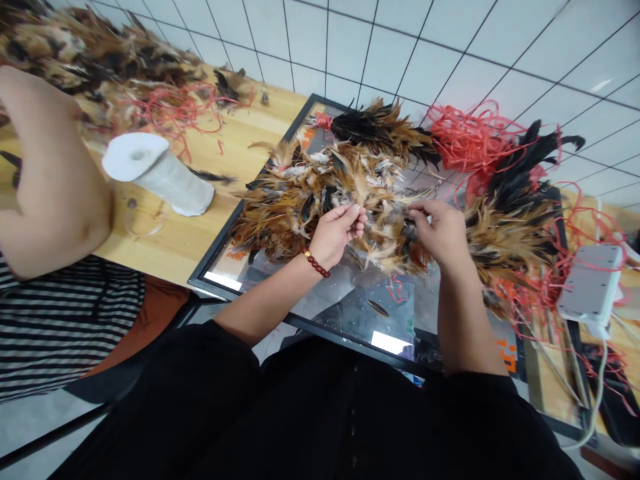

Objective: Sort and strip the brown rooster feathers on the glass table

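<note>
My left hand [340, 233], with a dark red bead bracelet on its wrist, pinches the base of a light brown feather [357, 183] over the feather pile. My right hand [437, 227] is closed at the pile's right side, thumb and fingers together near a pale feather tip; what they hold is too small to make out. Brown, white and black feathers [280, 207] lie heaped around both hands on a black-framed glass panel [320, 300]. A single dark feather [378, 308] rests on the glass near its front edge.
Behind the pile lies a bundle of dark feathers [385, 130]. Red plastic string [470, 137] and more bundles are at the right, beside a white power strip [590, 283]. At left are a white roll [163, 173] and another person's arm [60, 173].
</note>
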A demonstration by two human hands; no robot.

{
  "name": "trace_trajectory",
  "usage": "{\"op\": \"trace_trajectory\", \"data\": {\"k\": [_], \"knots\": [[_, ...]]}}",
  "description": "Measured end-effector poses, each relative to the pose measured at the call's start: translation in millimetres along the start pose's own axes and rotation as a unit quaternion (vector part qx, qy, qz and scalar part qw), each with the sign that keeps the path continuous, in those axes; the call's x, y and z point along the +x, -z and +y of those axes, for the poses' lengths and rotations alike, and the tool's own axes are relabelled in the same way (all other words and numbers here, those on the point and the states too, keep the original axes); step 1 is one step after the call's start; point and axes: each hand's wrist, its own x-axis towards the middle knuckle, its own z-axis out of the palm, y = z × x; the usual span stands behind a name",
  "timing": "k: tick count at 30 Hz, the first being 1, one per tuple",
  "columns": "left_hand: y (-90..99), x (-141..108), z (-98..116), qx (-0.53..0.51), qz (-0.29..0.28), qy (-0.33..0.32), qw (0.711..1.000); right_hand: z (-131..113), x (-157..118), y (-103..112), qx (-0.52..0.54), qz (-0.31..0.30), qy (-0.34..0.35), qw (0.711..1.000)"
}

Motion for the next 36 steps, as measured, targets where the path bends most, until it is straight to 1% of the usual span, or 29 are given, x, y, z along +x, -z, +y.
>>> {"op": "trace_trajectory", "data": {"k": [1,2,4,6,8,10,11,12,13,15,17,18,19,20,22,24,26,27,29,30,32,34,36], "knots": [[0.0,0,-1,0.003,0.001,0.0,1.0,7,7,-7,-0.026,0.021,-0.014,0.999],[-0.1,0,-1,0.003,0.0,0.0,1.0,13,15,-13,-0.052,0.029,-0.026,0.998],[-0.1,-1,-2,-0.001,-0.003,0.003,1.0,23,33,-23,-0.101,0.017,-0.04,0.994],[-0.1,-1,-2,-0.008,-0.008,0.004,1.0,29,51,-30,-0.142,-0.014,-0.039,0.989],[-0.2,-1,-1,-0.011,-0.007,0.003,1.0,34,64,-34,-0.16,-0.06,-0.036,0.985],[-0.3,-1,0,-0.014,0.0,0.001,1.0,38,71,-35,-0.153,-0.094,-0.037,0.983],[-0.4,-1,1,-0.018,0.004,0.001,1.0,41,72,-34,-0.139,-0.092,-0.043,0.985],[-0.5,0,2,-0.022,0.009,0.001,1.0,44,71,-32,-0.12,-0.072,-0.054,0.989],[-0.6,0,3,-0.026,0.012,0.0,1.0,48,70,-28,-0.1,-0.039,-0.067,0.992],[-0.8,0,4,-0.035,0.015,-0.003,0.999,54,67,-17,-0.069,0.044,-0.093,0.992],[-1.0,0,4,-0.041,0.016,-0.006,0.999,57,62,-6,-0.065,0.101,-0.092,0.989],[-1.1,0,4,-0.044,0.016,-0.008,0.999,56,59,0,-0.066,0.112,-0.081,0.988],[-1.3,-1,4,-0.046,0.018,-0.009,0.999,54,55,4,-0.065,0.11,-0.066,0.99],[-1.5,-1,4,-0.047,0.02,-0.01,0.999,49,51,8,-0.058,0.096,-0.049,0.993],[-1.6,-1,3,-0.046,0.024,-0.01,0.999,33,39,12,-0.022,0.035,-0.013,0.999],[-1.7,0,3,-0.045,0.027,-0.012,0.999,12,25,10,0.031,-0.029,0.039,0.998],[-1.5,0,2,-0.043,0.032,-0.017,0.998,-8,12,2,0.062,-0.068,0.092,0.991],[-1.4,1,2,-0.041,0.035,-0.02,0.998,-17,7,-4,0.068,-0.078,0.105,0.989],[-1.1,2,1,-0.035,0.04,-0.028,0.998,-29,1,-20,0.05,-0.071,0.105,0.991],[-0.8,2,1,-0.03,0.041,-0.032,0.998,-33,0,-27,0.026,-0.063,0.098,0.993],[-0.2,3,0,-0.021,0.043,-0.04,0.998,-34,0,-35,-0.01,-0.075,0.095,0.993],[0.8,5,-1,-0.014,0.045,-0.049,0.998,-29,0,-31,-0.008,-0.093,0.095,0.991],[2.0,6,-1,-0.013,0.043,-0.057,0.997,-23,0,-13,0.022,-0.092,0.081,0.992]]}}
